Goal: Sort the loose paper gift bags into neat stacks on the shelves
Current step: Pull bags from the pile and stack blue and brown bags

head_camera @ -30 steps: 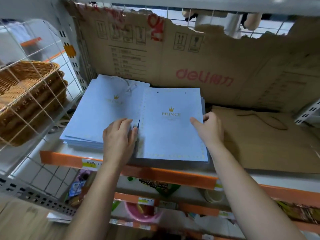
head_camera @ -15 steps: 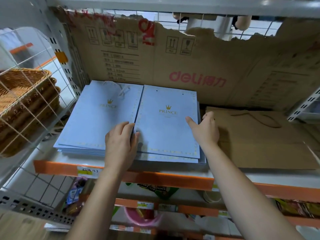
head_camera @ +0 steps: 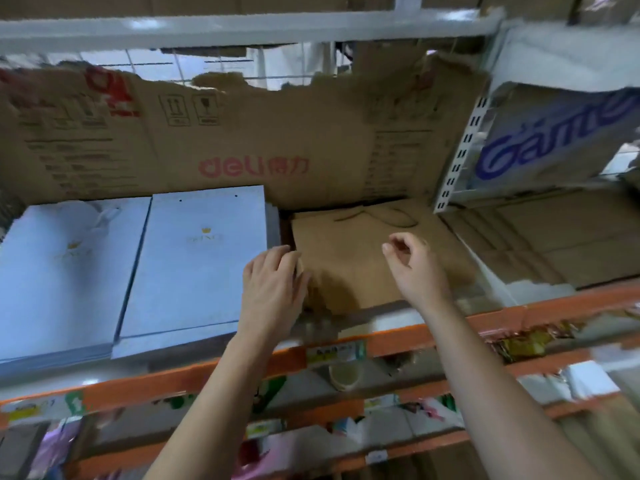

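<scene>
head view, smeared by motion. one shelf (head_camera: 519, 315) with an orange front lip carries three lots of flat paper gift bags.

left blue stack (head_camera: 65, 271): pale blue bags with a gold crown mark, cut off by the frame's left edge.

right blue stack (head_camera: 197, 265): the same bags, just beside the first stack, long edges nearly touching. the lettering under the crown is too blurred to read.

brown paper bag (head_camera: 360, 268): lies flat to the right of the blue stacks, cord handle toward the back. how many bags lie beneath it cannot be told.

left hand (head_camera: 273, 292): palm down over the gap between the right blue stack and the brown paper bag, fingers bent onto the brown bag's left edge. the fingertips are blurred, so whether they hook that edge or only rest on it cannot be told.

right hand (head_camera: 412, 268): above the brown paper bag, fingers loosely curled, thumb apart from them, holding nothing.

cardboard sheet (head_camera: 242, 143): torn along its top, printed "deli" in red, stands behind the bags and hides the back of the shelf.

slotted post (head_camera: 457, 150): bounds the bay at the right. beyond it is a blue-lettered carton (head_camera: 554, 140), its word cut off.

lower shelves (head_camera: 540, 367): goods too blurred to name.
</scene>
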`<state>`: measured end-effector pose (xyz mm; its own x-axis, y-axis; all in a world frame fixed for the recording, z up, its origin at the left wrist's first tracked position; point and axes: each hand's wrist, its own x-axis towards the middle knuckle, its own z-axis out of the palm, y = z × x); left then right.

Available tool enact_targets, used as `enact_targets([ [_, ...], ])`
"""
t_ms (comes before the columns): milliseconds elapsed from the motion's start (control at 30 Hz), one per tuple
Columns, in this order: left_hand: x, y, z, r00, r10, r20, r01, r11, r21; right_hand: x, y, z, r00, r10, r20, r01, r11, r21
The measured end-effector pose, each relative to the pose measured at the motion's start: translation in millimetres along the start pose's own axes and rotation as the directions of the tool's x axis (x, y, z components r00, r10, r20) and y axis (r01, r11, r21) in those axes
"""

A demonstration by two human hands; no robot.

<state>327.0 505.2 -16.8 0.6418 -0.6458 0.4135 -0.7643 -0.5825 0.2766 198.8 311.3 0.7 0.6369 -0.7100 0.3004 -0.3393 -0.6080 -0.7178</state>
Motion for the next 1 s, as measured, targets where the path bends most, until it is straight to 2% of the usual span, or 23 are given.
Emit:
enact_targets([
  [233,18.3,161.9,58.7,0.988,0.14,0.06,-0.135,0.987,-0.082,-8.1,104.6,-133.0,0.998,0.052,-0.046,-0.056,0.994,-0.093],
  [333,20.8,232.3,89.2,0.984,0.163,0.075,-0.152,0.979,-0.135,-14.4,155.3,-187.7,0.996,0.07,-0.056,-0.078,0.987,-0.142],
  [533,18.7,325.4,128.5,0.972,0.199,0.128,-0.175,0.969,-0.176,-25.0,225.3,-252.2,0.994,0.066,-0.084,-0.08,0.98,-0.18],
  [800,51.3,428.8,180.9,0.93,0.315,0.189,-0.27,0.935,-0.23,-10.6,306.8,-308.7,0.975,0.179,-0.135,-0.198,0.969,-0.148],
  [1000,99.5,502.0,229.1,0.93,0.31,0.198,-0.253,0.93,-0.268,32.0,371.0,-359.2,0.957,0.223,-0.184,-0.258,0.947,-0.191],
])
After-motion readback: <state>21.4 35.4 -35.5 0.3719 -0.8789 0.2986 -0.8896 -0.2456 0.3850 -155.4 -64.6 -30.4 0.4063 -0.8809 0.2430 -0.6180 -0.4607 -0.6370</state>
